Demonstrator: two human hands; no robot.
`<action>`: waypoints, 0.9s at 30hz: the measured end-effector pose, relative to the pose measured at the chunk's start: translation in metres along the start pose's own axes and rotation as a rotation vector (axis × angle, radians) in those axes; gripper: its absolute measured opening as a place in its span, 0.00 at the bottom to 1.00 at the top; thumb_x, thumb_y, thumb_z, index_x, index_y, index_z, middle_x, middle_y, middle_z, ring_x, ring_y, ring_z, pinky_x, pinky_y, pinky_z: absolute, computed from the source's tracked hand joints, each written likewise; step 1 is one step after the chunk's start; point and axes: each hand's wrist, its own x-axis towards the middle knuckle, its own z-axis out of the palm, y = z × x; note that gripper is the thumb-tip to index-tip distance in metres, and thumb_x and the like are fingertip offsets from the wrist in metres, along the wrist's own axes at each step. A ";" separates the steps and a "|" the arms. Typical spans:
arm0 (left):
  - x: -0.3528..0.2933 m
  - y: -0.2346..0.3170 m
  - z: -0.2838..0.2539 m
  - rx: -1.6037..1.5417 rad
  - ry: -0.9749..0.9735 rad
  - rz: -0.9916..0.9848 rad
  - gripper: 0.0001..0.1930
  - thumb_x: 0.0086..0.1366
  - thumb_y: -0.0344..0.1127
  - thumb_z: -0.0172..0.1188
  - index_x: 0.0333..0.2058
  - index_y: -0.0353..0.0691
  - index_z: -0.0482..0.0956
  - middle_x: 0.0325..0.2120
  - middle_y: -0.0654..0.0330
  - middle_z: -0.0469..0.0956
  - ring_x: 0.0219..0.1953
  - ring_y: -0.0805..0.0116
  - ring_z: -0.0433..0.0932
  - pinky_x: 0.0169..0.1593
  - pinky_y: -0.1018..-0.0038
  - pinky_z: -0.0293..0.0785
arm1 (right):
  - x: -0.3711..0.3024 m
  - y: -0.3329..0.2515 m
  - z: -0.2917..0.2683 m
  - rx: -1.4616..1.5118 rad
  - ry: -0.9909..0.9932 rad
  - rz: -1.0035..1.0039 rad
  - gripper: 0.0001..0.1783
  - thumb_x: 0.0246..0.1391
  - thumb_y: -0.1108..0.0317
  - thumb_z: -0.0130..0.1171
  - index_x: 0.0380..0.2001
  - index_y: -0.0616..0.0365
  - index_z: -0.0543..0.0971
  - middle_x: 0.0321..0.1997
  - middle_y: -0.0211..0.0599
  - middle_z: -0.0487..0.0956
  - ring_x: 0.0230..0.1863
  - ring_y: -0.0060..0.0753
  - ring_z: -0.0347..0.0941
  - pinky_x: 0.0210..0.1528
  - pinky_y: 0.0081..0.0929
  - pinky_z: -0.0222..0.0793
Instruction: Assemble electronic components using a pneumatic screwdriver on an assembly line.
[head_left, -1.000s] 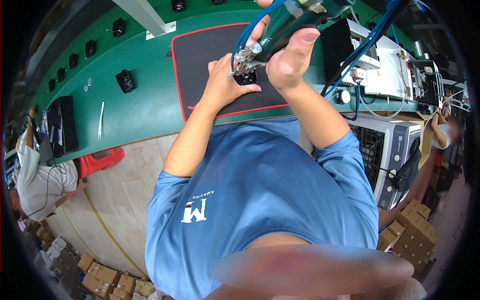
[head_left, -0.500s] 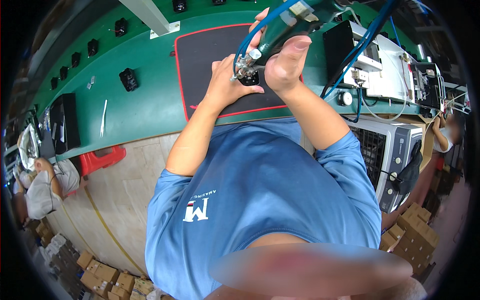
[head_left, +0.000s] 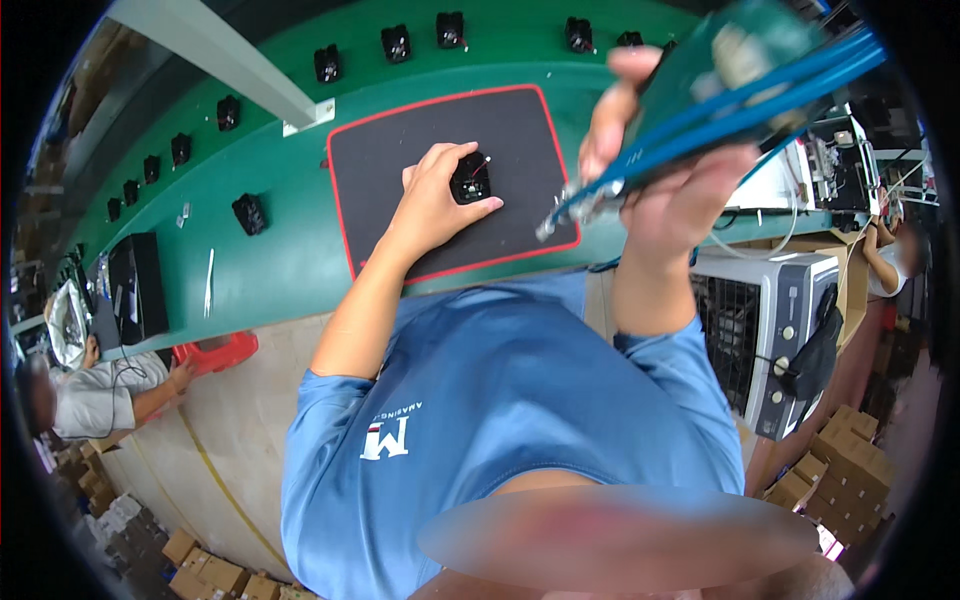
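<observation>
My left hand is curled round a small black part with thin red and white wires, which rests on a dark mat with a red border. Its thumb and fingers press against the part's near and left sides. Up and to the right, my right hand is closed round a green dispensing tool, its shape partly blurred. Blue hoses run along the tool, and its metal nozzle points down and left above the mat's right edge, apart from the black part.
More black parts stand along the far side of the green bench. A single one, white tweezers and a black box lie to the left. A metal post meets the bench. Co-workers sit left and right.
My right hand has drawn the green tool back to the right, and its nozzle has left the black part. My left hand stays on the part. The view has shifted.
</observation>
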 end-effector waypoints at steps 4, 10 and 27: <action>0.084 0.010 0.004 0.111 0.084 0.309 0.40 0.50 0.44 0.78 0.60 0.39 0.71 0.54 0.52 0.74 0.59 0.53 0.73 0.62 0.55 0.62 | -0.032 0.025 -0.018 -0.061 0.110 0.070 0.60 0.54 0.15 0.44 0.56 0.71 0.72 0.26 0.34 0.75 0.24 0.22 0.73 0.24 0.19 0.69; 0.242 -0.009 0.024 0.555 0.076 0.114 0.41 0.52 0.48 0.77 0.61 0.39 0.70 0.56 0.53 0.75 0.60 0.54 0.74 0.63 0.51 0.61 | -0.061 0.040 -0.048 0.044 0.031 0.070 0.49 0.61 0.26 0.51 0.54 0.71 0.74 0.34 0.37 0.77 0.33 0.26 0.74 0.38 0.26 0.71; 0.290 0.014 0.081 0.627 -0.069 0.249 0.46 0.48 0.55 0.78 0.63 0.42 0.71 0.59 0.54 0.76 0.65 0.58 0.70 0.64 0.47 0.58 | -0.062 0.048 -0.068 -0.038 0.093 0.057 0.57 0.53 0.20 0.53 0.55 0.72 0.71 0.42 0.42 0.76 0.30 0.25 0.74 0.26 0.19 0.71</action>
